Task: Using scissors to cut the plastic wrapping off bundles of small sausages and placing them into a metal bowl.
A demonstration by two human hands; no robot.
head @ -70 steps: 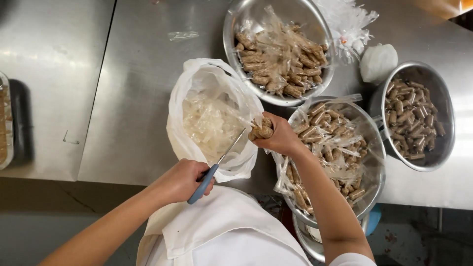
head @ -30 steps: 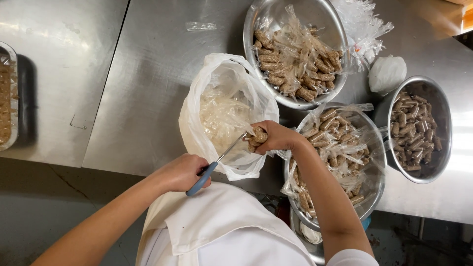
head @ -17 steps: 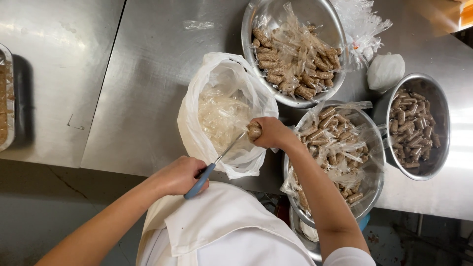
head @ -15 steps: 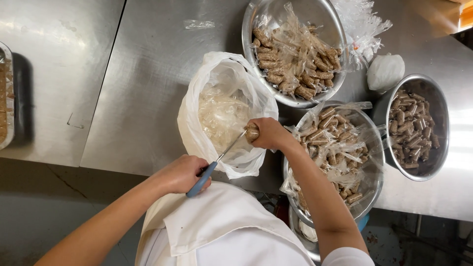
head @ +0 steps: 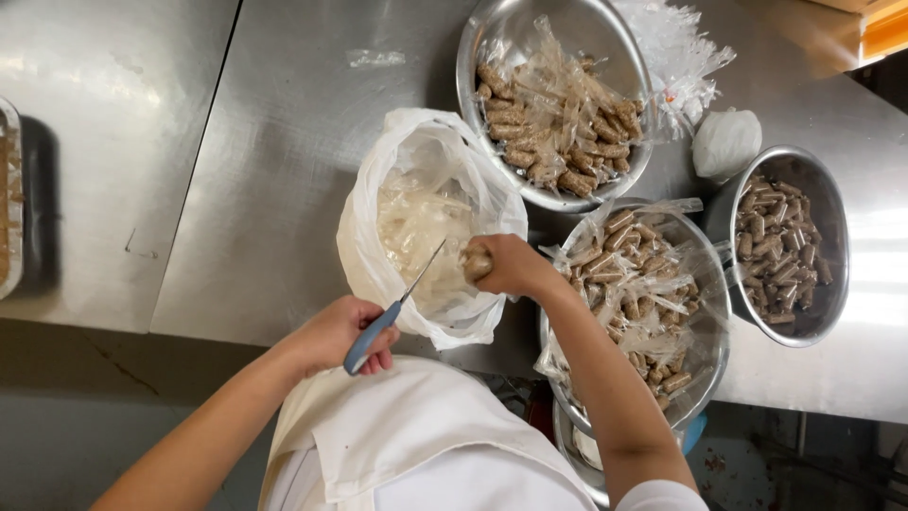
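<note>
My left hand (head: 342, 333) grips a small knife (head: 392, 310) by its blue handle, the thin blade pointing up and right over a white plastic bag (head: 374, 218). My right hand (head: 509, 266) is closed on a brown wrapped roll (head: 475, 263) held above the bag's right side, just beyond the blade tip. The bag stands open on the steel counter (head: 284, 123) and holds crumpled clear wrappers (head: 416, 227).
A steel bowl (head: 501, 28) of wrapped rolls sits at the back. Another bowl (head: 711, 350) of wrapped rolls is at my right. A third bowl (head: 832, 227) at far right holds bare rolls. A white cloth bundle (head: 725, 142) and clear bags (head: 676, 47) lie behind.
My right hand with the roll has shifted slightly left, further over the bag. The knife stays in my left hand, blade still aimed at the roll.
</note>
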